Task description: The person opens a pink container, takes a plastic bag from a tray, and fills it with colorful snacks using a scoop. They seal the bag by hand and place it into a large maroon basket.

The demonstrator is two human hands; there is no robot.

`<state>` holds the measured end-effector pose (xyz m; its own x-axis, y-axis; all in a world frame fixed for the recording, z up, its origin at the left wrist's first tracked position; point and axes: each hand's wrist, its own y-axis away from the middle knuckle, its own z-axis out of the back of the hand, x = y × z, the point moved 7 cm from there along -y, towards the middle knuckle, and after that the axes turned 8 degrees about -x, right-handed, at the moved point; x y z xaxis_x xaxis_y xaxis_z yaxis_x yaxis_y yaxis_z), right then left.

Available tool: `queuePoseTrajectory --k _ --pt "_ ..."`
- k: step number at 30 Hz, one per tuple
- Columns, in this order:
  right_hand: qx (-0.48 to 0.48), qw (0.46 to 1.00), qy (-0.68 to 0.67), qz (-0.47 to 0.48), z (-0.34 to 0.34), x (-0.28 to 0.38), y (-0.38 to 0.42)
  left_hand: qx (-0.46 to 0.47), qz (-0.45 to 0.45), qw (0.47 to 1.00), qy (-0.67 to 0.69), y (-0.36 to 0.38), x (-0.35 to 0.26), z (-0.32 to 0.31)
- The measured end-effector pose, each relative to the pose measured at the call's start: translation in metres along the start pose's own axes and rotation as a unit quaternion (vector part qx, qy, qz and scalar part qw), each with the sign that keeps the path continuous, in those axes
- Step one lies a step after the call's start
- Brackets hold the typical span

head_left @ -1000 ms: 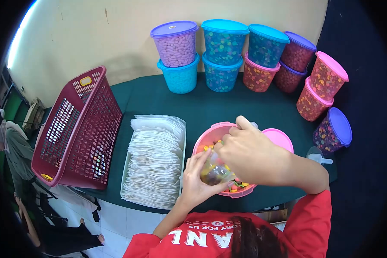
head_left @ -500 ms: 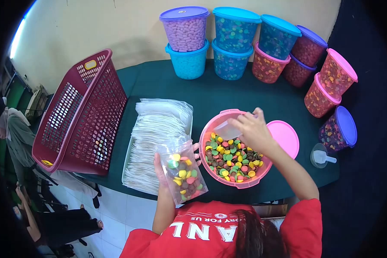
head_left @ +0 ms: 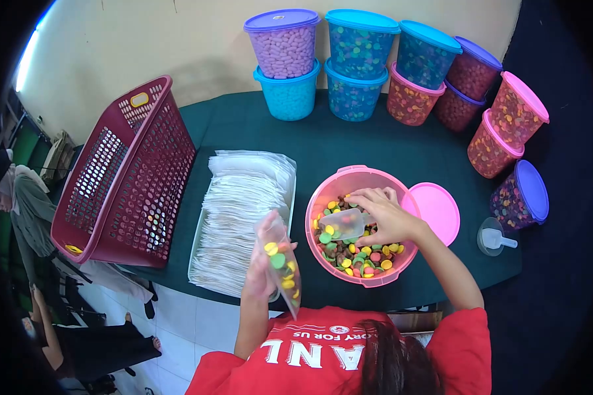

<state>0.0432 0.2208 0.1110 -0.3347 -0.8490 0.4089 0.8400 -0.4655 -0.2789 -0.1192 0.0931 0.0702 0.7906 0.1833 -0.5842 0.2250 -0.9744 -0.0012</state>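
Observation:
My left hand (head_left: 257, 280) grips a clear plastic pouch (head_left: 286, 271) partly filled with yellow, green, pink and brown button-shaped candies. The pouch is turned nearly edge-on, just right of a pale tray (head_left: 292, 197) of stacked white packets (head_left: 244, 220). Inside a round pink tub (head_left: 362, 178), my right hand (head_left: 392, 216) is closed on a translucent scoop (head_left: 342, 225). Some candies lie in the scoop, which rests low over the mixed candies (head_left: 369, 260). Part of its handle is hidden by the fingers.
A pink lid (head_left: 439, 214) lies right of the tub. Beyond it, a small clear bowl (head_left: 486, 243) holds another scoop (head_left: 499, 239). Lidded candy tubs (head_left: 356, 49) stand stacked along the back and right. A maroon basket (head_left: 148, 171) stands left; people (head_left: 99, 349) are farther left.
My right hand has lowered the scoop among the candies, and its bowl now holds some. My left hand has turned the pouch from face-on to nearly edge-on, slightly leftward.

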Motion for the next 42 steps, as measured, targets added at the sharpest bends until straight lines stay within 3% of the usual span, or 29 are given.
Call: queuePoseTrajectory --k 2,4,6,8,10,12,14,15,16,18,20,22,23,26,29,31,34,38,40,42 --pt "-0.011 1.000 -0.020 -0.003 0.009 0.024 -0.003 -0.070 -0.078 0.969 -0.223 0.007 -0.020 -0.020" --pt "-0.011 0.941 -0.335 -0.044 0.010 0.055 -0.002 -0.105 -0.092 0.956 -0.259 0.005 -0.017 -0.039" --pt "-0.057 0.950 -0.307 0.012 0.021 0.096 0.000 -0.097 -0.201 0.917 -0.332 0.004 -0.020 -0.056" --pt "-0.106 0.950 -0.292 -0.031 0.018 0.106 0.005 -0.055 -0.180 0.920 -0.343 0.003 -0.013 -0.063" --pt "-0.179 0.894 -0.392 -0.123 0.013 0.087 0.010 -0.005 -0.143 0.940 -0.309 0.006 -0.010 -0.084" --pt "-0.202 0.876 -0.415 -0.143 0.014 0.073 0.016 0.040 -0.154 0.918 -0.364 0.007 -0.015 -0.089" --pt "-0.265 0.747 -0.590 -0.153 0.021 0.065 0.022 0.077 -0.016 0.927 -0.366 0.006 0.001 -0.084" --pt "-0.228 0.751 -0.600 -0.157 0.015 0.067 0.024 0.079 0.059 0.922 -0.375 0.006 0.010 -0.079" --pt "-0.229 0.750 -0.600 -0.159 0.009 0.067 0.025 0.080 0.061 0.921 -0.375 0.007 0.014 -0.076" --pt "-0.276 0.756 -0.591 -0.060 0.011 0.077 0.025 0.104 0.036 0.928 -0.356 0.010 0.026 -0.076" --pt "-0.232 0.764 -0.596 -0.080 0.005 0.080 0.023 0.096 0.014 0.934 -0.343 0.010 0.028 -0.081" --pt "-0.292 0.752 -0.587 -0.070 0.004 0.078 0.027 0.064 -0.013 0.906 -0.417 0.008 0.027 -0.077" --pt "-0.291 0.752 -0.587 -0.070 0.006 0.079 0.027 0.025 0.013 0.929 -0.368 0.007 0.027 -0.072" --pt "-0.263 0.757 -0.583 -0.134 0.003 0.075 0.029 0.083 -0.031 0.932 -0.351 0.004 0.020 -0.077" --pt "-0.290 0.776 -0.538 -0.158 -0.002 0.068 0.033 0.041 -0.010 0.935 -0.352 0.007 0.025 -0.073" --pt "-0.335 0.712 -0.592 -0.172 0.001 0.068 0.034 -0.009 0.014 0.930 -0.367 0.008 0.028 -0.067" --pt "-0.361 0.682 -0.611 -0.177 0.001 0.068 0.035 0.005 -0.036 0.916 -0.400 0.008 0.024 -0.073" --pt "-0.387 0.709 -0.564 -0.170 0.001 0.062 0.039 0.049 -0.055 0.905 -0.419 0.004 0.023 -0.077" --pt "-0.391 0.658 -0.621 -0.171 -0.003 0.058 0.041 0.040 0.102 0.901 -0.419 0.006 0.034 -0.066" --pt "-0.400 0.686 -0.580 -0.180 -0.004 0.058 0.042 0.049 0.106 0.900 -0.420 0.006 0.034 -0.062"
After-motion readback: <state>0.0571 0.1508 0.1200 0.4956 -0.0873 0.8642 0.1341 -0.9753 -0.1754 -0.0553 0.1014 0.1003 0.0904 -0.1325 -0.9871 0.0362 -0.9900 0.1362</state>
